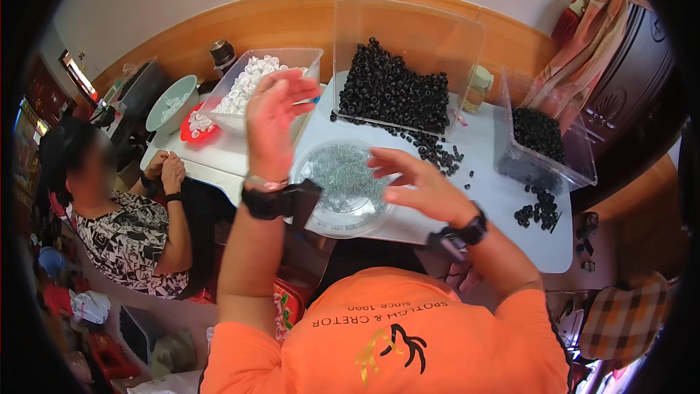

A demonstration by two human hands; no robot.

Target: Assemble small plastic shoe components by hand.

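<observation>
Head: round tray [337, 226] partly behind right hand [421, 185]

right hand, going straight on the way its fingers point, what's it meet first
Probably the small glassy pieces in the round clear tray, which the right hand points across; height is unclear, so it might pass over them.

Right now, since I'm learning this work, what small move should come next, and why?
Perhaps lower the right hand toward the small clear pieces in the round dish: that hand is open, looks empty and is close by, while the left hand is raised.
</observation>
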